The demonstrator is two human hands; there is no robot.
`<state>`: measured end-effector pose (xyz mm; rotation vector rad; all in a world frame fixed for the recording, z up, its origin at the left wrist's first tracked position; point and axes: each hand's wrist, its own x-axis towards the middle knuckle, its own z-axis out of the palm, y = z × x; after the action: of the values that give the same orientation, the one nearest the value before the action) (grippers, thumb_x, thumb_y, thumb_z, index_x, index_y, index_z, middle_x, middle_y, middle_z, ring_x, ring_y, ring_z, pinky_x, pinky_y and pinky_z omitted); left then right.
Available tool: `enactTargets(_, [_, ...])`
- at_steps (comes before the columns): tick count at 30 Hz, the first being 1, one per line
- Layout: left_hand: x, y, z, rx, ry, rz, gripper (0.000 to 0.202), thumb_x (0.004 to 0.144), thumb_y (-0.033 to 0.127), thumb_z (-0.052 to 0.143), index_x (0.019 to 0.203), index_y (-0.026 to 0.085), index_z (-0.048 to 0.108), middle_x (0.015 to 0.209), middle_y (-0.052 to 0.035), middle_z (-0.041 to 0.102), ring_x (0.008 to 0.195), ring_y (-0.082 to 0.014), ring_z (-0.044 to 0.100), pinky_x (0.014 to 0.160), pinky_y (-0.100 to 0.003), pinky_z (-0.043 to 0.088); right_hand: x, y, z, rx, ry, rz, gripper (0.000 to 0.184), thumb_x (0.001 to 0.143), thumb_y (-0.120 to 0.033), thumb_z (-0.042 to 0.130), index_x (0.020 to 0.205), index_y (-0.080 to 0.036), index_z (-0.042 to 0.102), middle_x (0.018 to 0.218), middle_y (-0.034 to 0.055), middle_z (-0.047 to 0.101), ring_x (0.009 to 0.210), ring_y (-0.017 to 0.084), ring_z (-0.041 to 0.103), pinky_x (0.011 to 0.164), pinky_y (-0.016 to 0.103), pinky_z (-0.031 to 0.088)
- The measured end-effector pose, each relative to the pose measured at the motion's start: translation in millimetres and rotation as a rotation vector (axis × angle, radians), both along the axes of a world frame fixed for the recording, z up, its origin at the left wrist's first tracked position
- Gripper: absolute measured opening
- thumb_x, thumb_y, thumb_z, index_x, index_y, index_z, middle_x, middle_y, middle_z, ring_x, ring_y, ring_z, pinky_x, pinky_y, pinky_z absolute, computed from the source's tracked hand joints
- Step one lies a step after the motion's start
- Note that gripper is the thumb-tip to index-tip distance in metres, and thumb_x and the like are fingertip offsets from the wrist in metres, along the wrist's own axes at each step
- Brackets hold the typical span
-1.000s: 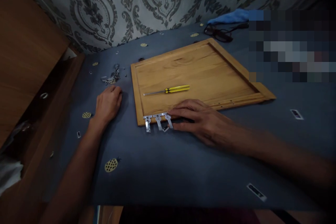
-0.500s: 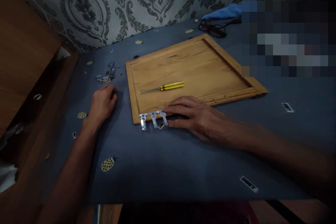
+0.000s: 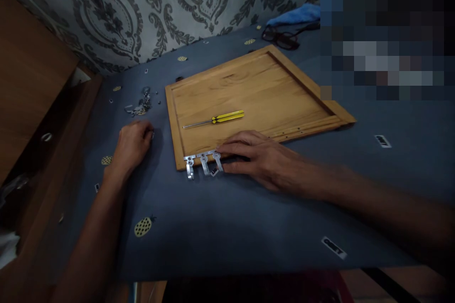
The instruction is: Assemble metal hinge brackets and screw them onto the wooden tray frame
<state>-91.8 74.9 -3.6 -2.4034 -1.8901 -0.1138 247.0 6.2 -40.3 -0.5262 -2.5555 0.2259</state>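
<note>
A wooden framed panel (image 3: 259, 86) lies flat on the blue patterned cloth. Along its near left edge sits a silver hook rail (image 3: 203, 155), its hooks hanging over the side. My right hand (image 3: 259, 161) grips the rail's right end, fingertips on top and thumb by the last hook. My left hand (image 3: 132, 144) is closed above the cloth, left of the panel; a tiny shiny bit shows at its fingertips, too small to name. On the panel rests a screwdriver (image 3: 213, 119) with a yellow handle, its tip toward the left.
A heap of small metal hardware (image 3: 142, 102) lies beyond my left hand. Dark-framed glasses (image 3: 280, 38) and a blue cloth (image 3: 295, 14) are at the back, before a patterned wall. Wooden furniture (image 3: 31, 71) stands along the left. A pixelated patch covers the upper right.
The whole view has shifted slightly, so things appear a little further left. My left hand has turned a little, and the shiny bit at its fingertips now shows. My right hand stays on the rail.
</note>
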Motion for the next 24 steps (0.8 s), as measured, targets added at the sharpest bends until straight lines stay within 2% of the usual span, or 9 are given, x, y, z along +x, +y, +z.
enactTargets(6, [-2,-1,7.2,-0.034,-0.114,0.032,0.013,0.083,0.024,0.056,0.085,0.023,0.068,0.08,-0.0042,0.073,0.077,-0.0238,0.066,0.073,-0.033,0.047,0,0,-0.5,0.015,0.025,0.01,0.035,0.095,-0.006,0.055,0.121,-0.021,0.073,0.134,0.0128,0.071,0.12,0.028,0.059,0.101,0.046,0.052])
enactTargets(9, [-4,-1,11.8,-0.054,-0.279,0.075,0.01,0.079,0.028,0.061,0.082,0.023,0.069,0.071,-0.0003,0.068,0.07,-0.0209,0.063,0.067,-0.031,0.044,0,1,-0.6,0.012,0.028,0.013,0.033,0.096,-0.006,0.054,0.119,-0.02,0.073,0.134,0.0128,0.071,0.119,0.029,0.059,0.1,0.046,0.054])
enactTargets(12, [2,-4,16.9,-0.07,-0.538,0.073,0.012,0.074,0.033,0.07,0.079,0.022,0.07,0.069,0.0013,0.067,0.066,-0.0178,0.06,0.065,-0.03,0.044,0,1,-0.9,0.022,0.024,0.003,0.032,0.095,-0.006,0.055,0.116,-0.022,0.073,0.133,0.0106,0.072,0.116,0.027,0.061,0.098,0.045,0.055])
enactTargets(15, [20,-13,23.2,-0.089,-0.887,0.043,0.015,0.067,0.031,0.079,0.072,0.021,0.069,0.069,0.002,0.067,0.065,-0.0147,0.06,0.063,-0.027,0.048,1,1,-2.6,0.041,0.017,-0.015,0.035,0.091,-0.003,0.057,0.116,-0.022,0.073,0.133,0.0099,0.073,0.117,0.028,0.06,0.098,0.045,0.055])
enactTargets(17, [38,-21,28.3,-0.107,-1.014,0.002,0.022,0.063,0.03,0.089,0.072,0.021,0.071,0.069,0.0025,0.068,0.063,-0.013,0.061,0.061,-0.024,0.051,0,0,-4.0,0.054,0.029,-0.021,0.036,0.09,-0.002,0.058,0.116,-0.021,0.074,0.132,0.0105,0.073,0.117,0.028,0.06,0.098,0.046,0.055])
enactTargets(20, [63,-36,36.6,-0.197,-1.104,-0.06,0.024,0.064,0.03,0.095,0.075,0.021,0.076,0.074,0.0007,0.074,0.067,-0.0141,0.067,0.065,-0.025,0.058,0,-1,-4.9,0.058,0.046,-0.033,0.034,0.093,-0.004,0.058,0.118,-0.021,0.075,0.132,0.0107,0.074,0.115,0.028,0.061,0.097,0.046,0.055])
enactTargets(24, [88,-50,45.3,-0.335,-1.045,-0.193,0.02,0.071,0.034,0.095,0.077,0.022,0.08,0.076,-0.0012,0.077,0.069,-0.0163,0.071,0.064,-0.026,0.06,-1,-2,-3.8,0.045,0.03,-0.043,0.029,0.096,-0.008,0.06,0.116,-0.021,0.076,0.132,0.0115,0.074,0.114,0.028,0.06,0.097,0.046,0.054])
